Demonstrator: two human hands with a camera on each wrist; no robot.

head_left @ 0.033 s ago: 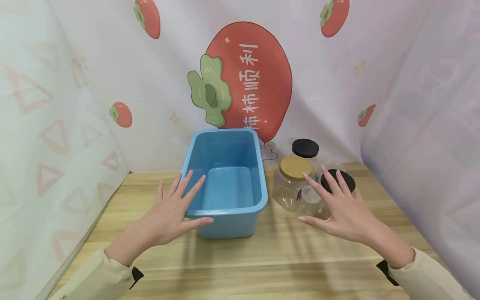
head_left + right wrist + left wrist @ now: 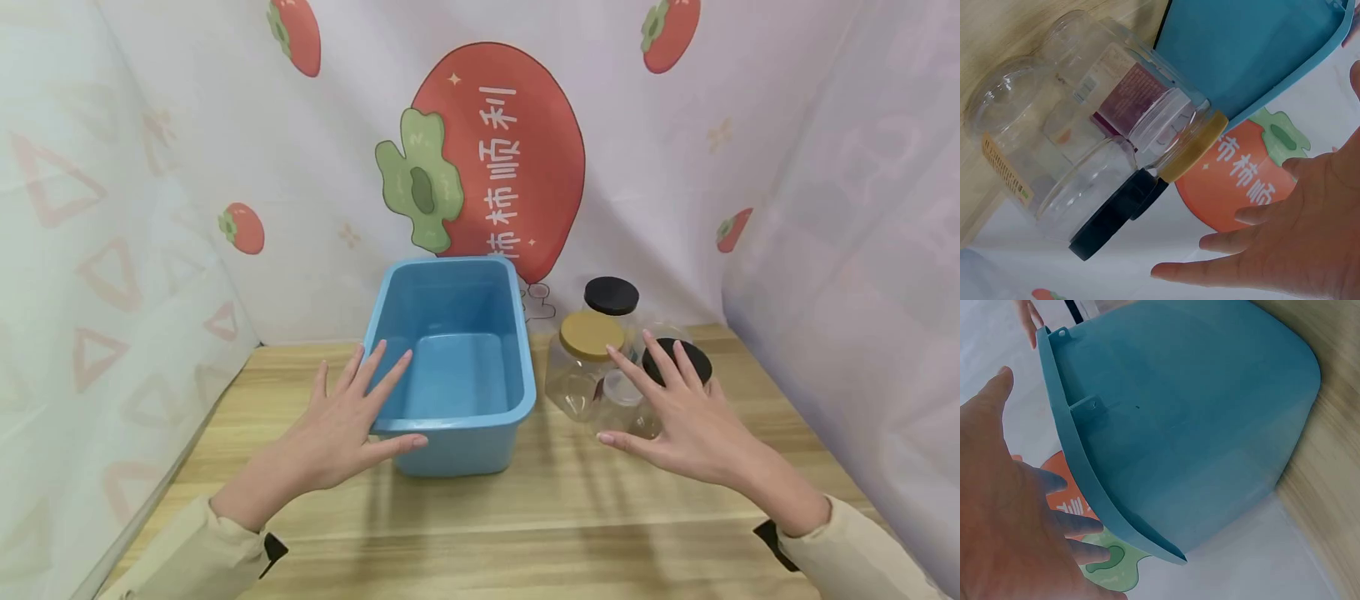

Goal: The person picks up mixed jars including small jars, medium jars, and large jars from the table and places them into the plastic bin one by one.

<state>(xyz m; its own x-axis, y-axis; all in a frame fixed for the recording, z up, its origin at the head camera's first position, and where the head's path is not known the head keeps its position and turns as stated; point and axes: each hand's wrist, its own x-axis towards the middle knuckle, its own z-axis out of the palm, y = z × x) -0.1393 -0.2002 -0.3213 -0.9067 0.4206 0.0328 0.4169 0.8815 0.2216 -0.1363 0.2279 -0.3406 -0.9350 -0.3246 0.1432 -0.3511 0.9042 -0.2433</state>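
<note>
Beside the smooth, oblong tub (image 2: 457,452) stand transparent jars (image 2: 573,390).

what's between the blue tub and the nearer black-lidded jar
In the head view, the yellow-lidded jar and small clear-lidded jar stand between them.

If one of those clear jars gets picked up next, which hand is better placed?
Probably the right hand: empty and spread, it hovers near the clear, round-lidded plastic jars. The left hand, also empty, is at the left edge of the blue rectangular plastic tub, farther from them.
</note>
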